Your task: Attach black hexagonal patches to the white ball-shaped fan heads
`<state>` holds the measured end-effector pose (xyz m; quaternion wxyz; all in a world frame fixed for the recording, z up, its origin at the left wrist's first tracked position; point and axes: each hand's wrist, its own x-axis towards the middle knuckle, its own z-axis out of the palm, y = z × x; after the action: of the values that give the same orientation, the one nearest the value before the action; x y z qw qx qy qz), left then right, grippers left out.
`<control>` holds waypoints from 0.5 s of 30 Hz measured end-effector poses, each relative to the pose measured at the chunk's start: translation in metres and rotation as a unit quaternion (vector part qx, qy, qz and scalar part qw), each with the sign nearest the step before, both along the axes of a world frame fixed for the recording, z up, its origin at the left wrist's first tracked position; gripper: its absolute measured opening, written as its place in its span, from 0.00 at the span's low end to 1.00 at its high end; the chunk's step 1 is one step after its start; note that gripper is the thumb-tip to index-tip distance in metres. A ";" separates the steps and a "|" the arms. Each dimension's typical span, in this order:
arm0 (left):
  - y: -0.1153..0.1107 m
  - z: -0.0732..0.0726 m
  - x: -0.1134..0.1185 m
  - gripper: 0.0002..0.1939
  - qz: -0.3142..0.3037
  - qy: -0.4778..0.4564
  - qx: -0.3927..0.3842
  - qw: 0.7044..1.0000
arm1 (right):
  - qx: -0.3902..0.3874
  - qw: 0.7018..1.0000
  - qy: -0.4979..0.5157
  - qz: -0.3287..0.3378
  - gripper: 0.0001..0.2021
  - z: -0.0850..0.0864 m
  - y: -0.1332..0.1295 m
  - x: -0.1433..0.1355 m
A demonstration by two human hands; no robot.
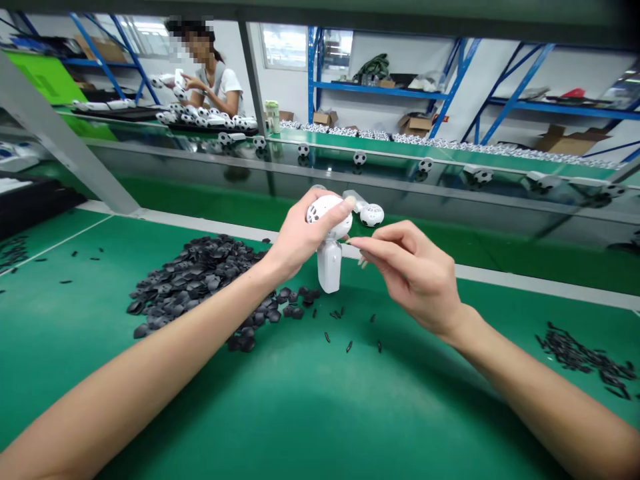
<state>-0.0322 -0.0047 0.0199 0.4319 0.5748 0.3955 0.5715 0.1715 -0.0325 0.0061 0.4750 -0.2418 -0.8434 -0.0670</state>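
Note:
My left hand (pixel 293 237) is wrapped round the slotted head of a white handheld fan-like unit (pixel 329 268), its short handle pointing down above the green tabletop. Just right of the unit's neck, my right hand (pixel 420 277) is closed in a pinch; whatever lies between its fingertips is too small to make out. Small black strips (pixel 349 347) are scattered on the surface below both hands. A heap of black five-sided pieces (pixel 200 273) spreads beside and partly behind my left forearm.
Another white unit (pixel 371 215) lies beyond my hands. More black strips (pixel 583 357) are piled at right. Football-patterned units (pixel 359 158) stand in a row along the belt behind. Across it, a person (pixel 220 87) handles white parts. A slanted metal post (pixel 75 137) rises at left.

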 end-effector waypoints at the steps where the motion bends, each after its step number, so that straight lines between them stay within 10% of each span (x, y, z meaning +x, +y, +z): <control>1: 0.000 0.000 -0.001 0.23 0.005 0.007 0.004 1.000 | -0.002 1.000 0.000 -0.006 0.15 0.001 0.002 0.001; 15: -0.008 0.006 0.000 0.22 -0.017 0.092 0.036 0.995 | -0.132 0.980 0.146 -0.009 0.06 0.018 0.005 0.008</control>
<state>-0.0322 -0.0130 0.0257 0.3820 0.6468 0.4033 0.5225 0.1797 -0.0274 0.0243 0.5562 -0.3169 -0.7644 0.0764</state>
